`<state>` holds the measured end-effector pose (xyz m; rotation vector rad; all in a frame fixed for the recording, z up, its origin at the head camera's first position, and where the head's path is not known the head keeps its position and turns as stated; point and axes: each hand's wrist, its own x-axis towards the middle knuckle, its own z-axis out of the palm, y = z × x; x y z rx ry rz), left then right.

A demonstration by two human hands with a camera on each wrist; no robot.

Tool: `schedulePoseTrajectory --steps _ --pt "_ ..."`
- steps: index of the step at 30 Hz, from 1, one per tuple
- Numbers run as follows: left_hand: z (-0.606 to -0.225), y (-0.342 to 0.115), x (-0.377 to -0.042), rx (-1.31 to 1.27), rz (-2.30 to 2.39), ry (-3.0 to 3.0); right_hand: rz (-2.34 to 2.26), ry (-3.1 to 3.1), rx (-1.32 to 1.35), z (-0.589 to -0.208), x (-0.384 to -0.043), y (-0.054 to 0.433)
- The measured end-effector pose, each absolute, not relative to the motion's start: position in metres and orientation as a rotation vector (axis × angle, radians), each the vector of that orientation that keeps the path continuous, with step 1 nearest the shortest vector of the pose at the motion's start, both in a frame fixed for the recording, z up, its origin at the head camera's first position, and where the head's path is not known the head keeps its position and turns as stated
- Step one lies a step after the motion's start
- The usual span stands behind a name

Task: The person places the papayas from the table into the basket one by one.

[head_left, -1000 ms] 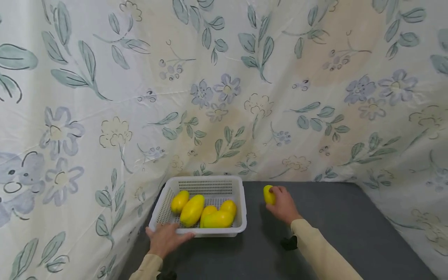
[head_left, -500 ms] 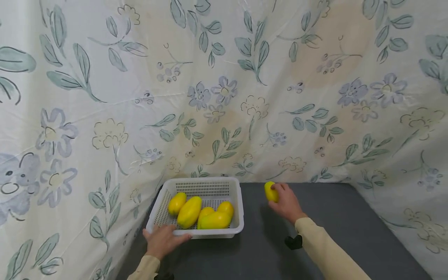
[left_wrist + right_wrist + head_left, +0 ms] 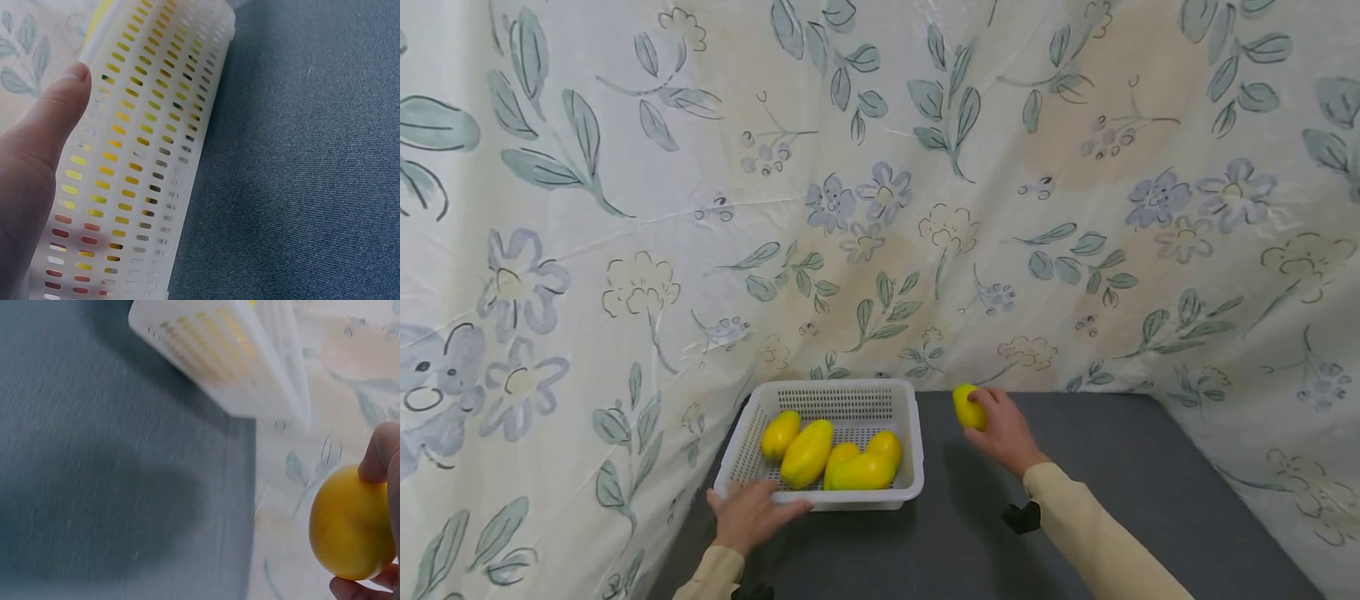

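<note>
My right hand holds a yellow mango to the right of the white plastic basket. In the right wrist view, thumb and fingertips grip this mango from opposite sides. It is raised off the table, with a shadow below. At the basket's near left corner my left hand holds the rim. The left wrist view shows its thumb along the outside of the perforated wall, and finger colour through the lower slots. Several yellow mangoes lie inside the basket.
A dark grey cloth-covered table bears the basket on its left side. Behind and on both sides hangs a floral curtain, close to the basket's back edge.
My right hand has raised the mango a little and then shifted it left, nearer the basket. The left hand stays on the rim. The head view has shifted slightly.
</note>
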<state>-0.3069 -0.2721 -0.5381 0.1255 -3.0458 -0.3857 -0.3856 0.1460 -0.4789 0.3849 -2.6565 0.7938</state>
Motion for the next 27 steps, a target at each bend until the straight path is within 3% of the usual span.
schedulePoseTrajectory --steps 17,27 --pt "-0.536 -0.265 -0.305 0.135 -0.272 -3.016 0.797 -2.66 0.747 -0.469 -0.381 0.051" --pt "-0.538 -0.265 -0.308 0.153 -0.254 -3.025 0.785 -2.737 0.743 -0.479 -0.383 0.04"
